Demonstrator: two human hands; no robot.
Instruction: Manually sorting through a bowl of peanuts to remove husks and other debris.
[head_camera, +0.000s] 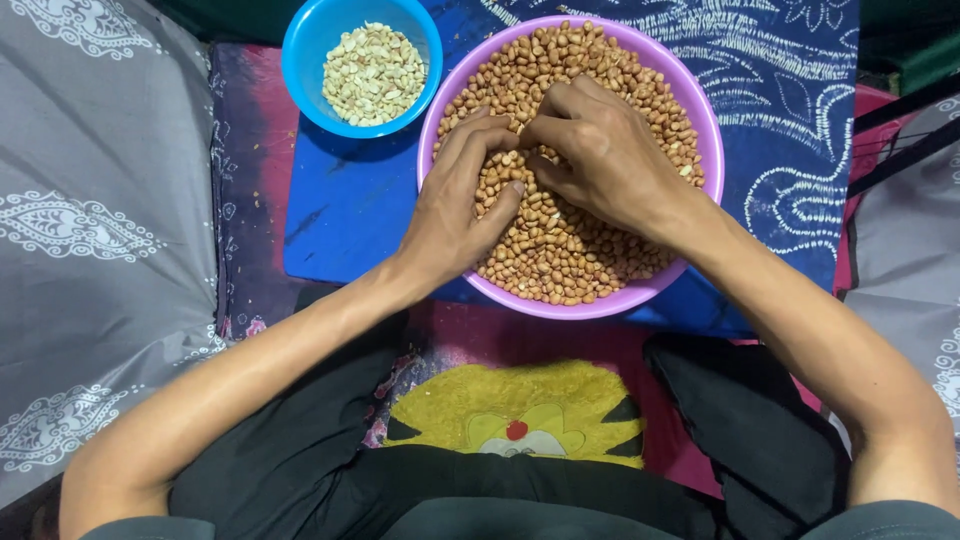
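A large purple bowl (700, 120) full of brown-skinned peanuts (560, 250) sits on a blue cloth in front of me. Both my hands rest in it. My left hand (460, 195) lies on the peanuts with its fingers curled, fingertips near the middle of the bowl. My right hand (600, 155) meets it from the right, fingers pinched together on a peanut between the two hands; the nut itself is mostly hidden by the fingers. A smaller blue bowl (305, 70) with pale skinned peanuts (372, 72) stands just left of the purple bowl.
The bowls stand on a blue patterned cloth (350, 200) over a pink mat (500, 335). Grey patterned fabric (100, 200) lies to the left and more at the right edge. My crossed legs in dark trousers are at the bottom.
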